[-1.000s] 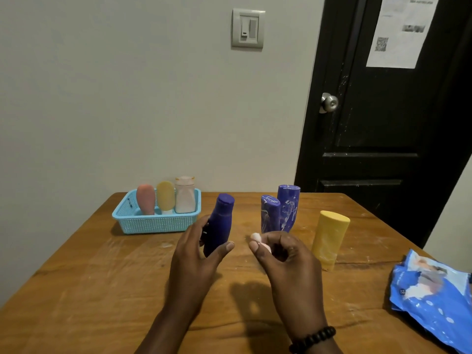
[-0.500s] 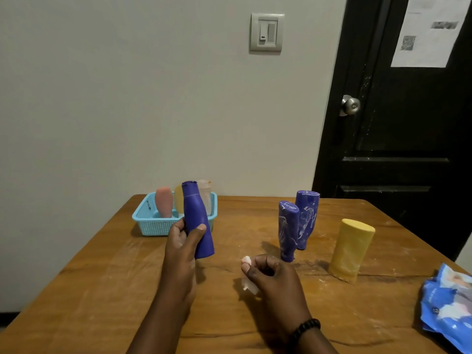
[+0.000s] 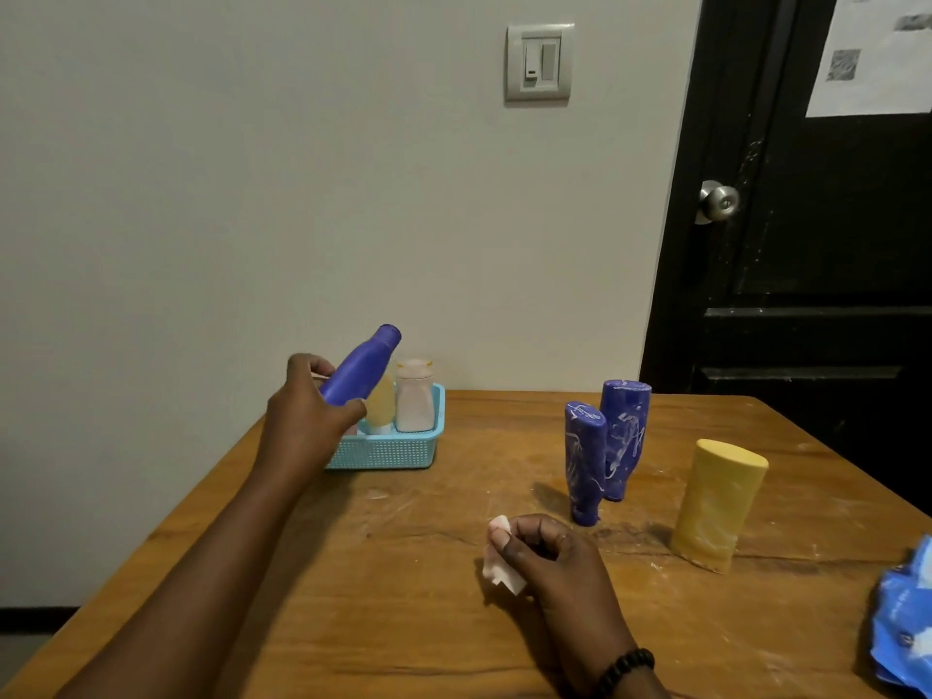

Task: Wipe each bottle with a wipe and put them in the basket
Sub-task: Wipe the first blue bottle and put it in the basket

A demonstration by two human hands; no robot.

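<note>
My left hand (image 3: 307,421) grips a plain blue bottle (image 3: 364,365), tilted with its cap up and to the right, just above the left part of the turquoise basket (image 3: 398,449). A yellow bottle (image 3: 381,403) and a pale pink bottle (image 3: 414,396) stand in the basket; my hand hides what is further left. My right hand (image 3: 549,557) rests on the table, shut on a crumpled white wipe (image 3: 499,572). Two smeared blue bottles (image 3: 585,461) (image 3: 624,436) stand upside down at centre right. Beside them is a yellow bottle (image 3: 716,504).
A blue wipe packet (image 3: 908,618) lies at the right edge of the wooden table (image 3: 403,623). The basket sits against the pale wall at the table's back left. A black door with a knob (image 3: 718,201) stands behind the right side.
My left hand has carried the blue bottle away from the wipe, left and back to over the basket, tilting it. My right hand has lowered onto the table with the wipe.
</note>
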